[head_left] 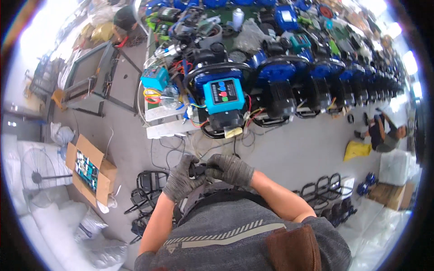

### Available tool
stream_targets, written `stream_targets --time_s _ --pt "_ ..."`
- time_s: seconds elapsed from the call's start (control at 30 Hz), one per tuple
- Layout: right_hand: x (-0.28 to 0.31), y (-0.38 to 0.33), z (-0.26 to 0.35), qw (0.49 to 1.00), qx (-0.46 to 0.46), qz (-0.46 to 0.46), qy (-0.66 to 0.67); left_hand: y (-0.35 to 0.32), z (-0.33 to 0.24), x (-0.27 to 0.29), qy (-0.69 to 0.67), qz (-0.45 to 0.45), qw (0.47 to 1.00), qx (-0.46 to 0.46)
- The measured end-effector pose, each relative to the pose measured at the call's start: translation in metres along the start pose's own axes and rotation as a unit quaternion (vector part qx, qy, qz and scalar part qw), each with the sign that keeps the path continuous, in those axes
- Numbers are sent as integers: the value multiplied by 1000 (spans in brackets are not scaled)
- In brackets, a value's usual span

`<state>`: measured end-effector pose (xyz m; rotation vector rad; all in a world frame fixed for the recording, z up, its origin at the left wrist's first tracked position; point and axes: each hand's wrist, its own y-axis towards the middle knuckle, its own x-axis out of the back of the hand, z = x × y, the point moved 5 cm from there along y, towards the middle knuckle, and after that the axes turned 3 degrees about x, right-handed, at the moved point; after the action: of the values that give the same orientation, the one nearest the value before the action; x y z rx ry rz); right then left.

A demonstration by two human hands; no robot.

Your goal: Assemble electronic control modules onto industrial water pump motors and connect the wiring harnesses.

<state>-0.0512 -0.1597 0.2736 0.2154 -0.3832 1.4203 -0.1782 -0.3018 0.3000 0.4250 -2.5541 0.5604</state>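
Both of my hands wear grey knitted gloves and meet in front of my waist. A small black part (197,170) sits between them; its exact kind cannot be made out. My left hand (180,179) is closed around it from the left. The fingers of my right hand (230,170) are bent and pinch at its right side. Beyond my hands, at the bench's near edge, stands a black motor pump (225,118) in a tubular frame. A teal control box (224,95) with coloured buttons rests on it, and loose coloured wires (197,118) hang beside it.
A row of blue and black pumps (321,88) runs right along the bench. Orange-handled scissors (153,95) and another teal box (154,77) lie left. An open carton (108,176) of teal parts and black frames (151,183) stand on the floor. A person (384,131) sits far right.
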Motion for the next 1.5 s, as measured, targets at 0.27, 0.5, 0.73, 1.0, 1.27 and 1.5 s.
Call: stream_targets --time_s 0.27,0.5,0.73,1.0,1.27,1.5 --pt "49 -54 -4 997 -26 4 -68 32 -61 -35 19 189 979 -67" --pt "103 -110 30 975 17 -16 -223 58 -110 -70 101 312 932 -154" --pt "116 -108 35 996 -50 41 -59 65 -144 -70 240 298 897 -223" --pt "89 -117 33 986 38 49 -153 38 -174 -57 381 385 827 -150" --pt "170 -189 -21 844 -269 -251 389 42 -104 74 232 85 964 100" --pt "111 -157 -76 830 -166 -438 305 2 -39 95 -13 7 1000 -9"
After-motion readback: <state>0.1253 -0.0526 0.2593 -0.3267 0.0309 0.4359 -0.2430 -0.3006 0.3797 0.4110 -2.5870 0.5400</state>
